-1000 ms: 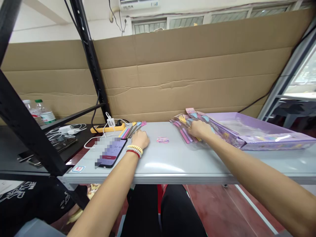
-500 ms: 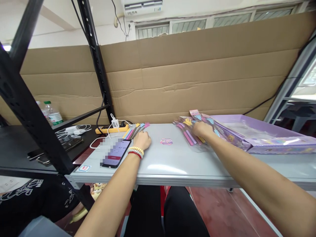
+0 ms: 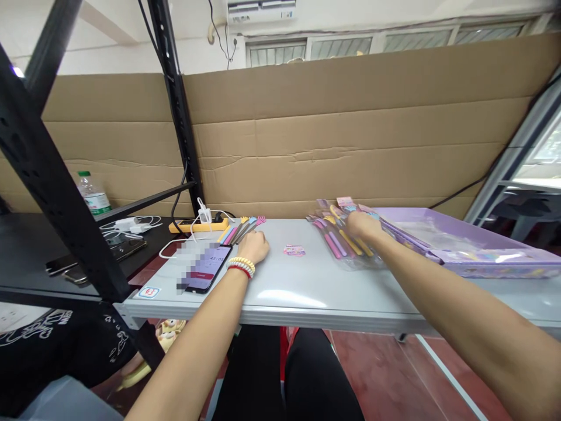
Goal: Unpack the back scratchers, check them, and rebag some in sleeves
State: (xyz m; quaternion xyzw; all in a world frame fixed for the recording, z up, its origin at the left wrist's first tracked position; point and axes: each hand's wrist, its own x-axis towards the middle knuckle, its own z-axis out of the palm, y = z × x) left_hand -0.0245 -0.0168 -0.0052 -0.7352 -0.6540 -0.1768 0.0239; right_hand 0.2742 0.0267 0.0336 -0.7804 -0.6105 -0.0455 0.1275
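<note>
My left hand [image 3: 253, 248] rests with curled fingers on the grey table, beside several loose hand-shaped back scratchers [image 3: 243, 227] with coloured handles. Whatever its fingers may hold is hidden. On the right, my right hand [image 3: 363, 225] is bent down over clear-wrapped back scratchers [image 3: 336, 241] with pink, purple and yellow handles. Its fingertips are out of sight against the wrappers, so what they grip does not show. Between the two hands lies a small pink and purple printed card [image 3: 294, 251].
A phone [image 3: 207, 270] lies left of my left hand, near a yellow power strip [image 3: 188, 227] with white cables. At the right stands an open purple box [image 3: 491, 234] with clear plastic inside. A black shelf post [image 3: 175, 105] and a cardboard wall [image 3: 328, 140] border the table.
My right hand has shifted slightly right over the wrapped back scratchers, uncovering more yellow handles. My left hand stays beside the loose ones. The view has tilted a little.
</note>
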